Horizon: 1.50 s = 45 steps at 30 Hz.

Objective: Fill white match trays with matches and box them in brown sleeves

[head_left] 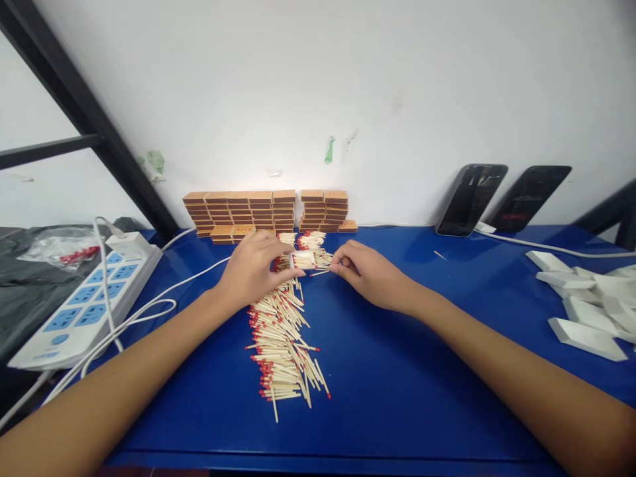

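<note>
A small white matchbox tray [302, 257] with red-tipped matches in it is gripped at its left end between the thumb and fingers of my left hand [253, 265]. My right hand [370, 271] is closed in a pinch at the ends of some matches [322, 259] just right of the tray; how many it holds I cannot make out. Below and around the tray, a long pile of loose matches [281, 331] runs toward the front of the blue table [397, 397], heads mostly to the left. More matches [312, 240] lie behind the tray.
Stacked orange matchboxes [238, 212] line the white wall. White empty trays [591, 305] are heaped at the right. Two phones [472, 199] lean on the wall. A power strip [89, 298] with white cables [149, 311] and a plastic bag [59, 248] are at the left.
</note>
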Motion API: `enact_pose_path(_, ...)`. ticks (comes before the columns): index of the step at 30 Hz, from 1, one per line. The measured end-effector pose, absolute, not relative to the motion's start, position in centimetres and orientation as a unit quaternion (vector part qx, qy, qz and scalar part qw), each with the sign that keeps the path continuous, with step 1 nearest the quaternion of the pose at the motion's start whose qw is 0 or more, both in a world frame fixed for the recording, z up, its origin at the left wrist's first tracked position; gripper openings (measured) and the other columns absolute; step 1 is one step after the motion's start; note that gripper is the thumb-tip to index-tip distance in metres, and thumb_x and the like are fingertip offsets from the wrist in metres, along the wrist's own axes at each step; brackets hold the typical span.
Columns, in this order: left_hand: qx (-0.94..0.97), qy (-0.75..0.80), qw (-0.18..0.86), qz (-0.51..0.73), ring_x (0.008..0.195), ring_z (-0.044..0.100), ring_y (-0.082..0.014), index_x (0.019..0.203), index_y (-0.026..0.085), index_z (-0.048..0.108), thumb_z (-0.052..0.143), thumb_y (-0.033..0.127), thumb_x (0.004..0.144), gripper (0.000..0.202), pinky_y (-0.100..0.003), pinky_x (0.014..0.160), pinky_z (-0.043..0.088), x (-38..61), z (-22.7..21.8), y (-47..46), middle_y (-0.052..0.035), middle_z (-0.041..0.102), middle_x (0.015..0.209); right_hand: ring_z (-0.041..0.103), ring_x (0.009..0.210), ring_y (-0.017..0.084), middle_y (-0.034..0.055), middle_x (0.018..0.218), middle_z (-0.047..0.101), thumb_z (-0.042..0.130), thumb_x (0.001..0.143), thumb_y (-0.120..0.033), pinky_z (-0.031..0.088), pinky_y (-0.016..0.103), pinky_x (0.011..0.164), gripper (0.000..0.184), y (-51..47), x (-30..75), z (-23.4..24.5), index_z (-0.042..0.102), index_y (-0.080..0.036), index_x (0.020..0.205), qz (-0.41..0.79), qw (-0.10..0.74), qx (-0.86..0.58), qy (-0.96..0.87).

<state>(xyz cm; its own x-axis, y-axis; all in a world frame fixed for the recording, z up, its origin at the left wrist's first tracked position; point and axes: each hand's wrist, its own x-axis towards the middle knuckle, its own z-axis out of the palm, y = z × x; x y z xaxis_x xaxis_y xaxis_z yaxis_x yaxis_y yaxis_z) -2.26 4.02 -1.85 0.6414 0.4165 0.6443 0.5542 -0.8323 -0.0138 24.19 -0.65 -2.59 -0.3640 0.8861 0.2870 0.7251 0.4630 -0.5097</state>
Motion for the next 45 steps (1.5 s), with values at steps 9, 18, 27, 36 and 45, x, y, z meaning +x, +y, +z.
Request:
enact_pose_path(9, -0.918, -0.203, 0.038, -0.339, 0.092, 0.068, -0.0234, 0.106, 0.019, 0.071, 0.076, 0.049, 0.086, 0.036, -0.039, 0.086, 0.051, -1.2, -1.7, 2.7, -0.0067, 0.076, 0.092, 0.054, 0.079, 0.016, 0.0033, 0.093, 0.058, 0.054, 0.100, -0.027, 0.041, 0.030, 0.072, 0.010, -1.8, 23.3, -2.5, 0.060, -0.021, 0.094, 0.138, 0.295, -0.468, -0.822)
enact_pose_path(18, -0.923, -0.202, 0.016, -0.329, 0.091, 0.068, -0.0225, 0.105, 0.019, 0.071, 0.074, 0.047, 0.089, 0.032, -0.038, 0.086, 0.052, -1.0, -1.7, 2.5, -0.0063, 0.076, 0.093, 0.056, 0.081, 0.016, 0.0043, 0.097, 0.057, 0.054, 0.100, -0.025, 0.040, 0.030, 0.070, 0.007, -2.2, 22.9, -2.5, 0.059, -0.021, 0.097, 0.090, 0.290, -0.466, -0.831)
enact_pose_path(27, -0.911, -0.223, 0.038, -0.345, 0.086, 0.068, -0.0230, 0.105, 0.019, 0.072, 0.075, 0.055, 0.085, 0.041, -0.039, 0.083, 0.051, -1.3, -1.6, 3.0, -0.0060, 0.075, 0.087, 0.055, 0.076, 0.016, 0.0046, 0.094, 0.058, 0.054, 0.098, -0.023, 0.040, 0.030, 0.069, 0.008, -2.0, 23.2, -2.2, 0.062, -0.021, 0.096, 0.046, 0.290, -0.479, -0.827)
enact_pose_path(36, -0.878, -0.302, 0.095, -0.360, 0.085, 0.064, -0.0240, 0.102, 0.017, 0.073, 0.076, 0.056, 0.083, 0.044, -0.039, 0.079, 0.051, -2.1, -1.8, 3.9, -0.0080, 0.072, 0.089, 0.056, 0.077, 0.017, 0.0044, 0.098, 0.058, 0.058, 0.097, -0.024, 0.042, 0.030, 0.071, 0.009, -0.8, 23.8, -3.7, 0.064, -0.021, 0.103, 0.066, 0.249, -0.497, -0.829)
enact_pose_path(45, -0.885, -0.283, 0.095, -0.358, 0.084, 0.065, -0.0237, 0.102, 0.015, 0.072, 0.076, 0.055, 0.083, 0.044, -0.038, 0.080, 0.051, -2.1, -1.8, 3.9, -0.0084, 0.072, 0.088, 0.059, 0.082, 0.017, 0.0052, 0.101, 0.059, 0.056, 0.099, -0.023, 0.044, 0.030, 0.075, 0.008, -0.7, 23.9, -3.7, 0.063, -0.020, 0.099, 0.094, 0.222, -0.501, -0.831)
